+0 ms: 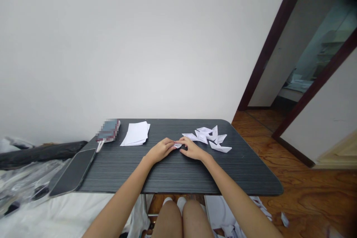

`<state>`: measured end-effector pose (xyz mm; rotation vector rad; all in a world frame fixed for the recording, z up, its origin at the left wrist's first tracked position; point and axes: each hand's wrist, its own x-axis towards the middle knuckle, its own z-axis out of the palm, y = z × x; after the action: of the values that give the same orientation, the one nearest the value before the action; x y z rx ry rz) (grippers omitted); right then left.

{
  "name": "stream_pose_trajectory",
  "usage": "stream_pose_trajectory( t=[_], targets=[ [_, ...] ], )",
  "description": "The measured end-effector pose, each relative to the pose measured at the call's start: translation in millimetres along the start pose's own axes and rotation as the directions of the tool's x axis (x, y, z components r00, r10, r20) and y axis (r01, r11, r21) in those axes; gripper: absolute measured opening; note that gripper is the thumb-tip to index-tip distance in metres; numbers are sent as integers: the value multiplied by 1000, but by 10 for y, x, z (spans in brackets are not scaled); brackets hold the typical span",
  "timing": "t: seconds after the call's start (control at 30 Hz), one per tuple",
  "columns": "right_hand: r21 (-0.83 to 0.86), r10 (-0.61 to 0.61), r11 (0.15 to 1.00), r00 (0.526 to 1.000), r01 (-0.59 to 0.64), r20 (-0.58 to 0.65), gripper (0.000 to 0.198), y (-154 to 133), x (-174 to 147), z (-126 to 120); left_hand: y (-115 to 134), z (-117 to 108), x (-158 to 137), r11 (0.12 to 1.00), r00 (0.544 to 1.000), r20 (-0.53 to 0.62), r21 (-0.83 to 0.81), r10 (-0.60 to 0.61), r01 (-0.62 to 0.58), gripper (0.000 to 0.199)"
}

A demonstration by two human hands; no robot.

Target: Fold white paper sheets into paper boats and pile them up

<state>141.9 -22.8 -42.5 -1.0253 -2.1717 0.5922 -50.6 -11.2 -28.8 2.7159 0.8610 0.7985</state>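
Between my two hands, low over the dark table, is a small folded piece of white paper [177, 145]. My left hand [162, 150] has its fingers closed on the paper's left side. From the right, my right hand [192, 150] grips the same paper with its fingertips, the thumb curled below. Most of the paper is hidden by the fingers, so its folded shape is hard to make out. Just right of my right hand lie several folded white paper boats [205, 136], some overlapping. One boat [220, 147] sits apart at the near side of that group.
A stack of white paper sheets [136, 134] lies at the left of the dark table [117, 173]. Beyond it is a pixelated item [108, 130] with a white strap. A black tablet-like slab [74, 173] rests at the left edge. A white wall [156, 44] stands behind.
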Motion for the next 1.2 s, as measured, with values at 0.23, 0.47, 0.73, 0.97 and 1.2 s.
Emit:
stream_pose_trajectory(
  t=[0.23, 0.47, 0.73, 0.97, 1.2],
  targets=[
    [45, 47, 998, 968, -37, -246, 17, -53, 78, 53, 27, -54, 17, 989, 991, -97, -125, -90, 77, 29],
    [401, 230, 901, 966, -165, -120, 21, -79, 103, 70, 17, -94, 16, 897, 954, -35, -350, -299, 269, 37],
    [755, 238, 625, 969, -201, 61, 44, -165, 66, -4, 51, -62, 46, 493, 917, 125, -812, -378, 314, 34],
    [853, 236, 490, 969, -182, 71, 27, -162, 47, -51, 95, -58, 30, 164, 885, 158, -954, -439, 252, 32],
    [830, 192, 525, 976, -190, 102, 19, -120, 37, -67, 96, -82, 14, 95, 906, 180, -968, -383, 232, 24]
  ],
)
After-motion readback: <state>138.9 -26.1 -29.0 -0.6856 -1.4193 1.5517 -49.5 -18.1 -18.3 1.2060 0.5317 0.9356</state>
